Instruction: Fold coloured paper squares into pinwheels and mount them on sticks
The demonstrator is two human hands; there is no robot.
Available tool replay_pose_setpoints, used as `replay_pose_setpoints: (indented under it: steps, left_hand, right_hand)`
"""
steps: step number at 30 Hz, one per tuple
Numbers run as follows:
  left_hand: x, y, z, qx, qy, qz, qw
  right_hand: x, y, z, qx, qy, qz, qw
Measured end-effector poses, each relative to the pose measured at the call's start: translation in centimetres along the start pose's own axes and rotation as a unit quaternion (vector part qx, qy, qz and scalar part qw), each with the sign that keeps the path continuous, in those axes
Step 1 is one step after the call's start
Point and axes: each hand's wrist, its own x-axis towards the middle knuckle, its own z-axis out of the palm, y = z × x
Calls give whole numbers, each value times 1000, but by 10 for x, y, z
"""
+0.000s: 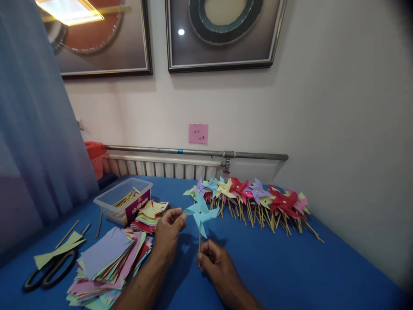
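A light-blue paper pinwheel (200, 212) on a thin wooden stick stands upright in front of me. My right hand (215, 260) is closed around the lower part of its stick. My left hand (170, 226) has its fingers curled and its thumb against the index finger, at the tip of the pinwheel's left blade; the exact contact is hard to make out. Beyond them lies a long pile of finished pinwheels (257, 191) in red, yellow, purple, pink and blue, sticks pointing towards me. Left of my left forearm is a stack of coloured paper sheets (106, 252).
On the blue table (274, 267), a clear plastic box (122, 191) holds wooden sticks. Smaller cut papers (150, 215) lie beside it. Black-handled scissors (58, 269) rest under a green paper piece (60, 250) at left. A radiator (161, 165) and pipe run along the wall.
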Motion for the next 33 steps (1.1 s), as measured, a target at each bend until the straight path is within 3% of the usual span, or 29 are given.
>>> replay_pose_setpoints:
  steps: [5, 18, 26, 33]
  left_hand:
    - [-5, -5, 5, 20, -44, -16, 999]
    - [2, -2, -3, -11, -19, -25, 999]
    - [-14, -12, 12, 62, -127, -22, 990]
    - [-14, -21, 13, 100, -124, -12, 987]
  right_hand:
    - [0, -2, 0, -8, 10, 4, 1000]
    - [-2, -2, 1, -11, -8, 7, 1000]
    - [5, 8, -2, -2, 21, -10, 1000]
    - [2, 5, 0, -10, 18, -2, 1000]
